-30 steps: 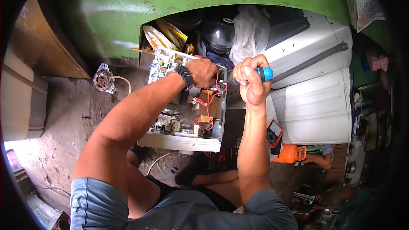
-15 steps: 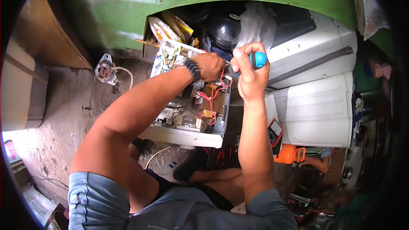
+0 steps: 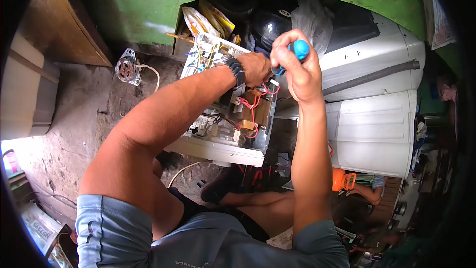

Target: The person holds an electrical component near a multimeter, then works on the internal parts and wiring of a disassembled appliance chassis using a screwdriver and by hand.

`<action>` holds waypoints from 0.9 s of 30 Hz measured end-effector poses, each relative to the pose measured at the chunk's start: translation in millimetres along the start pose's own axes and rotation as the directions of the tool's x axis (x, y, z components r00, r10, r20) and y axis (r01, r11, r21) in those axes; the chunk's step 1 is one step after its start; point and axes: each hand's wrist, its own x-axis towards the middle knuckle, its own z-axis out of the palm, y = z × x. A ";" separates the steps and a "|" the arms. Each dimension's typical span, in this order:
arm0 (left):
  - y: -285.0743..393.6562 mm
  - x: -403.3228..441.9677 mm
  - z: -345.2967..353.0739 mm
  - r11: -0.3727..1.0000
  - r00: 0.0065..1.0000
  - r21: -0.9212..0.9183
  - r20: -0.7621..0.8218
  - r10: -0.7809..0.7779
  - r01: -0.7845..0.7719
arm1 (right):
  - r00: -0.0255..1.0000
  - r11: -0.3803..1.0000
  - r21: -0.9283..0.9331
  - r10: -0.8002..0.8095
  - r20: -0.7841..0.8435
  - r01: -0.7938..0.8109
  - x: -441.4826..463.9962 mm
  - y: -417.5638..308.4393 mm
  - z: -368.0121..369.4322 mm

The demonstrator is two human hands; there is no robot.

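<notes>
My right hand (image 3: pixel 303 77) is wrapped round the blue handle of a screwdriver (image 3: pixel 300 48), its end pointing up towards me. The tool's lower part is hidden by my fingers. Beside it, my left hand (image 3: pixel 255 68) reaches over the far right edge of an opened white appliance panel (image 3: pixel 218 151). Its fingers are curled close to the screwdriver, and what they hold is hidden. Red wires (image 3: pixel 254 104) run below my hands over a brown block (image 3: pixel 244 118) inside the panel. More coloured wires (image 3: pixel 201 59) lie at its far left end.
A small motor (image 3: pixel 128 70) with a cable lies on the floor at left. White appliance casings (image 3: pixel 369 124) and a grey hose (image 3: pixel 372 77) stand at right. A black helmet (image 3: pixel 270 27) and plastic bag (image 3: pixel 312 22) sit behind. An orange canister (image 3: pixel 342 179) and another person's arm (image 3: pixel 369 193) are lower right.
The view has shifted slightly, so the scene sits further right and up. My right hand and the screwdriver handle have risen and tilted a little; my left hand stays at the panel's edge.
</notes>
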 end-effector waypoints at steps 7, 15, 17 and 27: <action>9.9 -4.1 -10.7 0.997 0.996 0.010 0.054 -0.073 0.072 | 0.959 0.977 0.120 -0.141 -0.247 0.174 1.0 -26.0 -14.7; 1.9 4.3 -0.9 0.999 0.995 0.036 0.096 0.005 -0.009 | 0.917 0.975 -0.098 -0.223 -0.330 0.202 -1.4 -44.3 -22.5; 4.7 -1.4 -3.9 1.000 1.000 -0.015 0.027 0.014 -0.014 | 0.871 0.961 -0.141 -0.276 -0.407 0.239 -10.8 -42.1 -21.5; 8.7 -8.4 -12.9 0.999 0.999 0.040 0.042 -0.022 0.020 | 0.792 0.906 -0.263 -0.420 -0.443 0.333 -19.9 -51.7 12.6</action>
